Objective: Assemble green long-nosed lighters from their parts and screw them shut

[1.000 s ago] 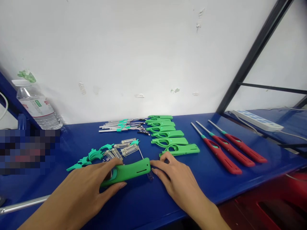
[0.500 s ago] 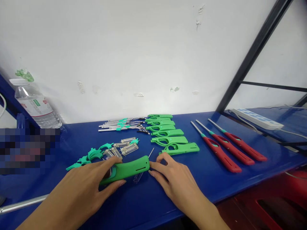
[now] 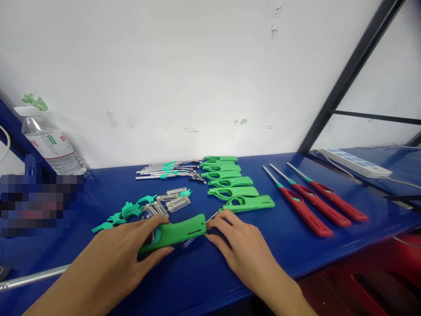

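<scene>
A green lighter shell [image 3: 179, 233] lies flat near the front edge of the blue table [image 3: 204, 272], a little left of the middle, its long side running left to right. The left hand [image 3: 121, 259] grasps it at its left end, thumb on the near side and fingers curled over the far side. The right hand [image 3: 237, 241] rests on the table at the shell's right end, its fingers loosely bent, fingertips at a thin metal rod [image 3: 210, 217] that pokes out from under the shell toward the back; whether they pinch the rod or only touch it cannot be told.

Just behind the left hand lies a small heap of teal trigger parts [image 3: 126, 213] and clear plastic tanks [image 3: 176, 203]. Behind the right hand, a row of green half-shells [image 3: 230, 184] runs toward the back edge, each one close beside the next. Left of that row, near the back edge, lie metal tubes with teal collars and wires [image 3: 167, 171].

Toward the right edge, three finished red lighters [image 3: 315, 204] lie side by side, nozzles pointing to the back. At the back left corner stands a water bottle [image 3: 49, 142] against the white wall. On a second blue surface beyond the right edge, past a black frame post, lies a white power strip [image 3: 355, 163]
</scene>
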Demonstrator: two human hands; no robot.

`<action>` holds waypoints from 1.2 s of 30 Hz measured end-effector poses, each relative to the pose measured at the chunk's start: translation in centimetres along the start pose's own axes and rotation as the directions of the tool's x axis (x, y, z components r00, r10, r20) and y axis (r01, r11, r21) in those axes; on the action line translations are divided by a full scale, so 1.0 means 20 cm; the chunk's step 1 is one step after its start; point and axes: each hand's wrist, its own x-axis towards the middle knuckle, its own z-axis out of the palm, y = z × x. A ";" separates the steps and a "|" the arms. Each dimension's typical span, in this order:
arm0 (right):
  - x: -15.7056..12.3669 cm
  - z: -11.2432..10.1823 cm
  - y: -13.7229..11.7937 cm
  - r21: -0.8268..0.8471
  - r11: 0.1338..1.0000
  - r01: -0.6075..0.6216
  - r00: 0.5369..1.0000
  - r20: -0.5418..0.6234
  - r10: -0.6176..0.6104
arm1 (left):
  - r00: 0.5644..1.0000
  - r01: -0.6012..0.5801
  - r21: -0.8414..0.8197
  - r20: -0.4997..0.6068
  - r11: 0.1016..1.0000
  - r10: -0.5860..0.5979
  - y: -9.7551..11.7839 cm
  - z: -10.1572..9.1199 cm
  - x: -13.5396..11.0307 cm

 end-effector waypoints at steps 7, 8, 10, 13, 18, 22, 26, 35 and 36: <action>0.00 0.01 0.01 0.031 0.999 0.028 1.000 0.001 -0.028 | 0.999 -0.032 0.000 -0.016 0.999 0.032 -0.01 0.01 0.01; 0.00 0.02 0.01 0.041 0.999 0.034 0.999 -0.002 -0.034 | 0.999 -0.030 -0.003 -0.010 1.000 0.030 -0.01 0.01 0.01; -0.01 0.01 0.02 0.071 0.997 0.040 0.999 -0.011 -0.040 | 1.000 -0.028 -0.017 -0.003 0.999 0.028 -0.02 0.02 0.01; -0.02 0.01 0.03 0.123 0.992 0.036 0.999 -0.033 -0.032 | 0.998 -0.064 -0.072 -0.033 0.995 0.062 -0.02 0.05 -0.01; -0.02 0.00 0.04 0.170 0.985 0.030 0.999 -0.049 -0.022 | 0.979 -0.201 -0.219 -0.005 0.955 0.205 0.00 0.07 -0.08; -0.02 0.01 0.04 0.216 0.976 0.017 0.997 -0.081 0.000 | 0.972 -0.179 -0.236 0.109 0.955 0.209 0.03 0.06 -0.08; -0.03 -0.01 0.04 0.258 0.966 0.026 0.993 -0.120 0.005 | 0.972 -0.132 -0.212 0.162 0.968 0.168 0.02 0.05 -0.06; -0.02 -0.02 0.05 0.364 0.931 0.037 0.983 -0.183 0.032 | 0.980 -0.123 -0.197 0.128 0.973 0.149 -0.02 0.12 -0.06; -0.02 -0.02 0.05 0.378 0.925 0.047 0.979 -0.203 0.033 | 0.981 -0.124 -0.190 0.121 0.974 0.149 -0.02 0.13 -0.05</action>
